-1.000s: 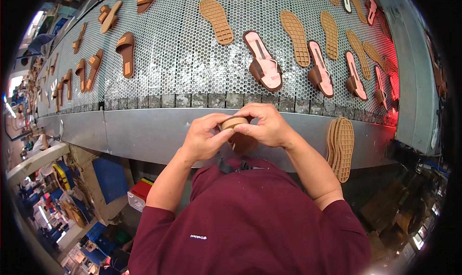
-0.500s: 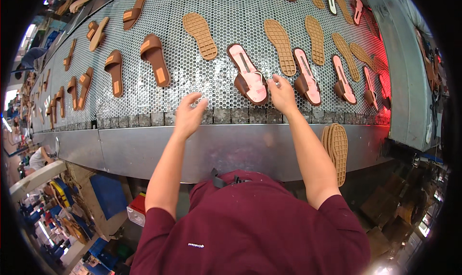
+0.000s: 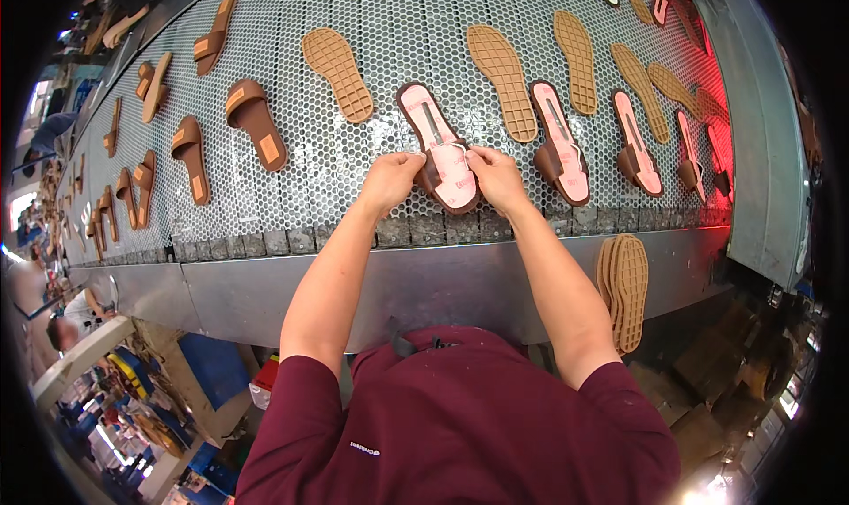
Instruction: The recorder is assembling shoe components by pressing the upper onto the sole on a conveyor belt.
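A brown sandal upper (image 3: 455,174) with a pink underside lies on the metal mesh conveyor (image 3: 345,156) in front of me. My left hand (image 3: 392,181) pinches its left edge, and my right hand (image 3: 498,179) pinches the right edge, both near the strap. Beyond it rests a tan sole (image 3: 502,76) with a grid pattern; another tan sole (image 3: 339,73) is farther left. Just right of my right hand lies a second pink-bottomed upper (image 3: 560,142), with a third (image 3: 637,142) past it.
Finished brown slide sandals (image 3: 257,125) spread over the conveyor's left part. A stack of tan soles (image 3: 623,293) hangs at the steel front ledge (image 3: 424,279). On the right stands a grey machine housing (image 3: 752,125) with red light at its opening. A person (image 3: 71,324) is at far left.
Both hands have closed onto the edges of the upper; the left came in from the left, where it was open and apart. The sandals and soles on the conveyor have shifted in view.
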### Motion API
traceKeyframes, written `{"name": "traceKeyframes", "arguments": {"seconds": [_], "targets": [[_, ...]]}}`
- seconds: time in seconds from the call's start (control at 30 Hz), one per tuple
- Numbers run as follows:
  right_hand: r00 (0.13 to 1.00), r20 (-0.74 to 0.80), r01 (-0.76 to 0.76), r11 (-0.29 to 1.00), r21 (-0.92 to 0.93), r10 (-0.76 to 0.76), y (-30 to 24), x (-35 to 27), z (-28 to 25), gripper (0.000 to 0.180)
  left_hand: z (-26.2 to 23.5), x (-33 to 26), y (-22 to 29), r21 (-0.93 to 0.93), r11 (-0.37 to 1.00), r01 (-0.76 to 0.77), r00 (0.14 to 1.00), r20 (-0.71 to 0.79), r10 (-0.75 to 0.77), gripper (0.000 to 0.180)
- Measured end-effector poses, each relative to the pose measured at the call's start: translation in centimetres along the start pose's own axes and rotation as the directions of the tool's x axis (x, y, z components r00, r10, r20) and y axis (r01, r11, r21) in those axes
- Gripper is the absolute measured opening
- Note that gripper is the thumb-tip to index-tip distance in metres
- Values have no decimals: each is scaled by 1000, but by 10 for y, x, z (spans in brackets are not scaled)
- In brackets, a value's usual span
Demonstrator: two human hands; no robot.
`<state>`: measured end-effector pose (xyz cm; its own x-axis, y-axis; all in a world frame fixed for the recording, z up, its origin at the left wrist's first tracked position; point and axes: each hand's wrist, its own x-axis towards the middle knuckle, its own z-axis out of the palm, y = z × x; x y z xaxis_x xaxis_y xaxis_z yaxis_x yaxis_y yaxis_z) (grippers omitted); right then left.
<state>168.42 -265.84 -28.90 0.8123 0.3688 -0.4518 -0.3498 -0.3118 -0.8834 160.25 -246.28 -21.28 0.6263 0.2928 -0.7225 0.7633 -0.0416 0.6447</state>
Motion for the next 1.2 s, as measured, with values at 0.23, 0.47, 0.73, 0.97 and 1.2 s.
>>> {"name": "traceKeyframes", "arguments": {"seconds": [0.23,0.47,0.73,0.97,1.2], "targets": [[998,57,-20,996,86,15,-12,-1,4,36,12,21,-17,188,968,-164,976,-110,186,39],[993,121,-17,971,239,-12,-25,-9,-3,27,12,8,-16,-192,969,-156,986,33,166,34],[969,194,82,936,341,-156,-67,-46,-13,35,18,-51,-8,-351,879,-324,945,-72,319,18],[934,219,295,955,-25,-282,-100,-74,-21,27,33,-106,-5,-370,816,-444,896,-190,401,19],[930,236,256,957,138,-282,-121,-108,-29,33,43,-144,-4,-525,724,-447,893,-219,392,16]]}}
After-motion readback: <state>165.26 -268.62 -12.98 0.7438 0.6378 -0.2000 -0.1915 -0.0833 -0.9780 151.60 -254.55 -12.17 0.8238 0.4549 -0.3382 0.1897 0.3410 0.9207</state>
